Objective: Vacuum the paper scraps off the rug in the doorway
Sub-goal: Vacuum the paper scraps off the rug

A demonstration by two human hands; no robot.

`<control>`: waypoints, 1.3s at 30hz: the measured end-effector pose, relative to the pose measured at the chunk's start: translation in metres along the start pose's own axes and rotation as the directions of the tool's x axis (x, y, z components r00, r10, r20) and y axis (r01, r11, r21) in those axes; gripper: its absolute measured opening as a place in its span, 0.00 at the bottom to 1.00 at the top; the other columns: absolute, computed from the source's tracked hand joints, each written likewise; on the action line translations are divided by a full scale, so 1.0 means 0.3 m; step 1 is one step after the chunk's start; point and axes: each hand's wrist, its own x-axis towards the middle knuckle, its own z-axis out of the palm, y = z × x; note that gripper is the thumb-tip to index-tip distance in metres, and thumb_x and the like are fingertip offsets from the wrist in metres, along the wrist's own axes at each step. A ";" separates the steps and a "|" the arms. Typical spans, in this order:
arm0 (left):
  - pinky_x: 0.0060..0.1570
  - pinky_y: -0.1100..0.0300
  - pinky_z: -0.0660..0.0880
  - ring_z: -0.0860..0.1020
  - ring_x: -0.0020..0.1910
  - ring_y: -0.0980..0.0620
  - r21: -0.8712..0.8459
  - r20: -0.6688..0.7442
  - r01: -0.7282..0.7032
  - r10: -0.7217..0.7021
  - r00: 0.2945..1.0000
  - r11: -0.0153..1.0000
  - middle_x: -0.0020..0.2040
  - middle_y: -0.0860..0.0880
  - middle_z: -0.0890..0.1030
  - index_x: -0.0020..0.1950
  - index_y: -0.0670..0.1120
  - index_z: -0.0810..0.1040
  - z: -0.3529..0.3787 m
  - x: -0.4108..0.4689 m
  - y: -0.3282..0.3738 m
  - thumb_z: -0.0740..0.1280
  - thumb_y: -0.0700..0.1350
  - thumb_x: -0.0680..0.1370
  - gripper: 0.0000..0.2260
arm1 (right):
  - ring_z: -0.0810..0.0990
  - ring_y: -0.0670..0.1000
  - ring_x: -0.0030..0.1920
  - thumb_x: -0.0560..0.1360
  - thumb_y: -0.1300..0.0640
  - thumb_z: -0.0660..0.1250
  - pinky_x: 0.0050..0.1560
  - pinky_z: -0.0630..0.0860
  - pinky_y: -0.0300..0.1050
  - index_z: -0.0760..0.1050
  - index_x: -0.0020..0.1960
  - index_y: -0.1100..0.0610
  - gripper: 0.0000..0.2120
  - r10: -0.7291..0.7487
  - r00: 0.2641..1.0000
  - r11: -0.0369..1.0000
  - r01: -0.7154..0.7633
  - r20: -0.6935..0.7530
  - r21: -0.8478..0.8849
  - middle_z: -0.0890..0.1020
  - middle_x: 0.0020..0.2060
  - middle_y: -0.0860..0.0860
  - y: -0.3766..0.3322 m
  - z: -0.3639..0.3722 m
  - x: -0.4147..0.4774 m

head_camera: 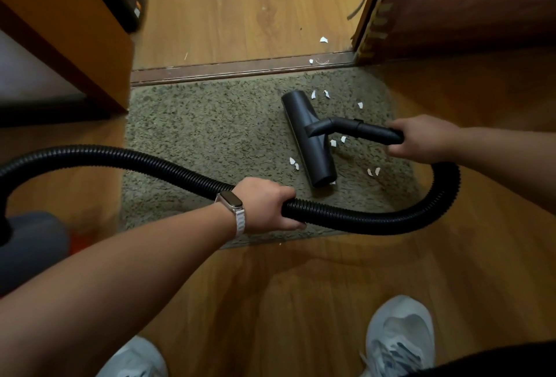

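Note:
A green shaggy rug (210, 136) lies in the doorway. On its right half rests the black vacuum floor head (310, 139), lying lengthwise. Several white paper scraps (334, 143) lie around the head, on both sides of it. My right hand (421, 139) grips the black tube just behind the head. My left hand (264, 205) grips the ribbed black hose (391, 217), which loops from the tube round the rug's near edge and off to the left.
The grey vacuum body (30, 244) sits at the lower left. A wooden door frame (75, 45) stands left, a dark door (451, 6) right. More scraps (323, 40) lie past the threshold strip (225, 71). My two shoes (400, 337) stand on the wood floor.

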 end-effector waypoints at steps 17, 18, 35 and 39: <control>0.35 0.58 0.74 0.80 0.38 0.48 0.044 0.008 -0.096 0.096 0.995 0.994 0.40 0.52 0.80 0.45 0.53 0.72 0.070 -0.013 -0.011 0.55 0.75 0.70 0.26 | 0.76 0.49 0.35 0.77 0.47 0.64 0.31 0.69 0.44 0.70 0.50 0.48 0.06 -0.125 0.991 0.984 0.130 0.051 -0.122 0.77 0.37 0.48 -0.099 0.110 0.010; 0.35 0.58 0.74 0.80 0.38 0.48 0.042 0.010 -0.097 0.097 0.995 0.994 0.40 0.52 0.80 0.45 0.53 0.71 0.071 -0.016 -0.012 0.56 0.75 0.71 0.25 | 0.76 0.49 0.35 0.77 0.47 0.64 0.31 0.70 0.44 0.70 0.50 0.48 0.07 -0.131 0.990 0.982 0.136 0.043 -0.128 0.77 0.37 0.48 -0.110 0.108 0.014; 0.36 0.57 0.75 0.79 0.40 0.48 0.019 -0.010 -0.054 0.055 0.998 0.998 0.40 0.52 0.79 0.44 0.53 0.69 0.033 0.019 -0.027 0.59 0.74 0.71 0.23 | 0.78 0.49 0.35 0.77 0.48 0.66 0.31 0.71 0.43 0.73 0.50 0.47 0.04 -0.009 1.000 0.998 0.008 -0.014 -0.060 0.78 0.37 0.49 -0.073 0.043 0.031; 0.36 0.57 0.74 0.80 0.40 0.48 0.029 -0.015 -0.062 0.063 0.998 0.998 0.41 0.52 0.80 0.48 0.53 0.74 0.049 0.022 -0.049 0.59 0.74 0.71 0.25 | 0.78 0.49 0.35 0.76 0.47 0.66 0.33 0.74 0.46 0.72 0.49 0.46 0.04 -0.055 0.998 0.996 0.053 -0.038 -0.068 0.78 0.36 0.48 -0.106 0.047 0.059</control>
